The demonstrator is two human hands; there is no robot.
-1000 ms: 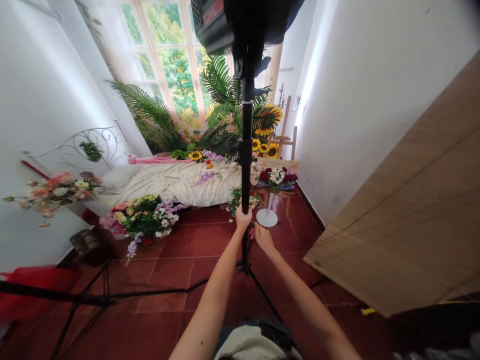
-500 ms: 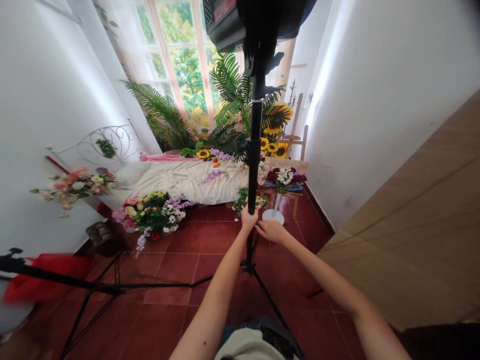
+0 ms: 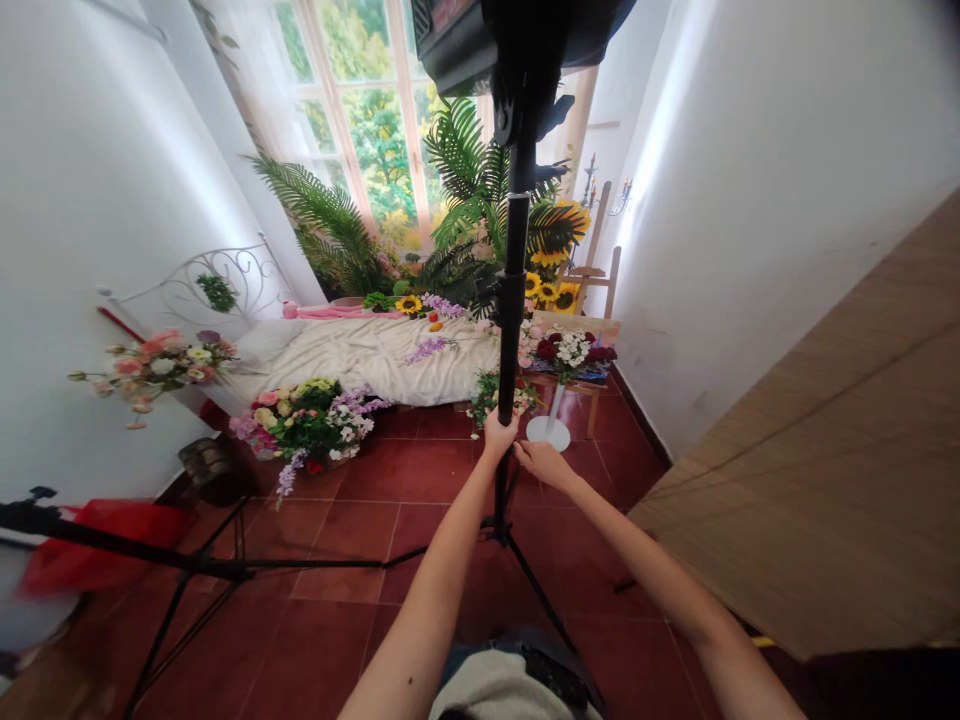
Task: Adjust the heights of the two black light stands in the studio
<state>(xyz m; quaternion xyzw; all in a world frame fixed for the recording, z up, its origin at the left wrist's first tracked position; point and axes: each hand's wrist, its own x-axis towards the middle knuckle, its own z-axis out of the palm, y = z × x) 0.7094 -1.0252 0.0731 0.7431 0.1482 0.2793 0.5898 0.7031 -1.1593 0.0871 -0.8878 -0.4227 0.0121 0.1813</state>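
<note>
A black light stand (image 3: 513,345) rises upright in front of me on spread legs, with a dark lamp head (image 3: 525,50) on top, cut off by the upper edge. My left hand (image 3: 499,436) is wrapped round its pole at the lower section. Just to the right, my right hand (image 3: 546,464) has its fingers bent together against the side of the pole, slightly lower than the left. What those fingertips pinch is hidden. Higher on the pole sits a black clamp collar (image 3: 510,288), which neither hand touches.
Behind the stand is a white-covered bed (image 3: 360,355) with flower bunches (image 3: 307,425) before it. Another black stand (image 3: 195,565) spreads its legs at left. A white round-based flower stand (image 3: 548,433) and an easel (image 3: 600,270) stand right. A wooden panel (image 3: 832,440) slants nearby.
The view has shifted very slightly, so the scene sits a little further right. Both hands keep their places on the light stand.
</note>
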